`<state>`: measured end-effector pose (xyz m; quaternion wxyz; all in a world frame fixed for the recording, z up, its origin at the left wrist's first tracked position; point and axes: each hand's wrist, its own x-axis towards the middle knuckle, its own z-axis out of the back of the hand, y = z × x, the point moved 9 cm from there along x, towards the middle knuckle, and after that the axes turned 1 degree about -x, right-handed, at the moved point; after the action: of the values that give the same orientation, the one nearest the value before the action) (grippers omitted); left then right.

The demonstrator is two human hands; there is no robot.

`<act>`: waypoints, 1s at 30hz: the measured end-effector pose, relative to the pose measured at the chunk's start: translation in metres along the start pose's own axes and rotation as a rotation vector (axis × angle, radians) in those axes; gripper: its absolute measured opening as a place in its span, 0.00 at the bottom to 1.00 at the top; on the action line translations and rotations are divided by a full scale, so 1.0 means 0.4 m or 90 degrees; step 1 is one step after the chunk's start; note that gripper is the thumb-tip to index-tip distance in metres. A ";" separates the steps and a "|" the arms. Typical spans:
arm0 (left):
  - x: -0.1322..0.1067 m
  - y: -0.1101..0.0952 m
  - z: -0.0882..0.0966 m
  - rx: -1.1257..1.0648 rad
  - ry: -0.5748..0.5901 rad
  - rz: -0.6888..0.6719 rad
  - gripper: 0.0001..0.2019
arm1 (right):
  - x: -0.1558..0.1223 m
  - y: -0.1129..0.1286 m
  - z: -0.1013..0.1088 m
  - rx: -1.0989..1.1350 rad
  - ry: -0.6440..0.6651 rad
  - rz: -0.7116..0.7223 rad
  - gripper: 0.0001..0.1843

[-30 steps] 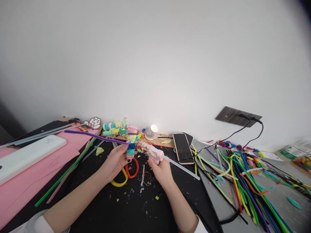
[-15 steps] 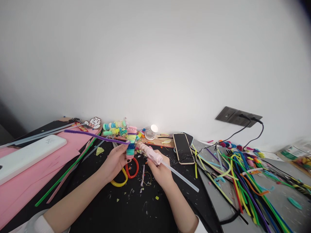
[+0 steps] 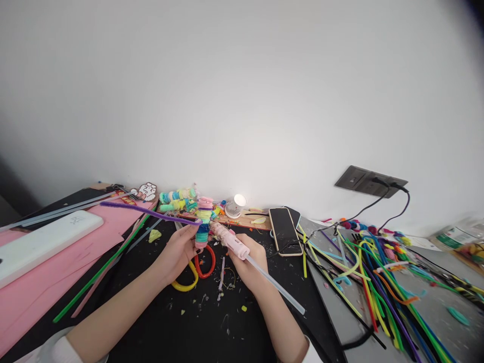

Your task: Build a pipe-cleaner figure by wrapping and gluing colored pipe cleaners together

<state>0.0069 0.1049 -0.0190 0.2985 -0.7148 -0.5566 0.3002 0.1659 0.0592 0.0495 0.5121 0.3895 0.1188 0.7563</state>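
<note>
Between the fingers of my left hand [image 3: 180,252] is an upright coil of striped pipe cleaners [image 3: 204,224], pink, yellow, blue and teal. A purple pipe cleaner [image 3: 151,212] sticks out leftward from it. My right hand [image 3: 249,264] is closed round a pale pink hot glue gun [image 3: 236,247], its front end caked with residue and close to the coil's right side. A translucent glue stick [image 3: 280,288] juts from the back of the gun. Scissors [image 3: 187,282] with yellow and red handles lie beneath my left hand, their blades mostly hidden.
More coiled pipe cleaners [image 3: 177,196] and a paper cup [image 3: 235,206] stand along the wall. A phone [image 3: 286,231] and cables lie right of them. Many loose pipe cleaners [image 3: 393,292] spread over the grey surface. At left are pink sheets [image 3: 75,257] and a white case [image 3: 53,244].
The glue gun's rear has tipped slightly down and left, and the glue stick now slants more steeply. My left hand and the coil have stayed nearly still.
</note>
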 end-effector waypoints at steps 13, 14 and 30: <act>0.002 0.005 0.007 0.008 -0.007 0.009 0.11 | 0.004 -0.029 0.002 -0.021 -0.028 -0.052 0.06; 0.002 0.005 0.007 0.007 -0.011 0.009 0.11 | 0.004 -0.030 0.005 -0.008 -0.038 -0.051 0.06; -0.008 0.000 -0.023 -0.034 0.025 0.006 0.07 | -0.008 0.002 -0.010 0.075 -0.011 0.024 0.06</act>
<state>0.0132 0.1008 -0.0127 0.2884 -0.7310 -0.5551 0.2724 0.1629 0.0571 0.0458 0.4748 0.4276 0.1509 0.7543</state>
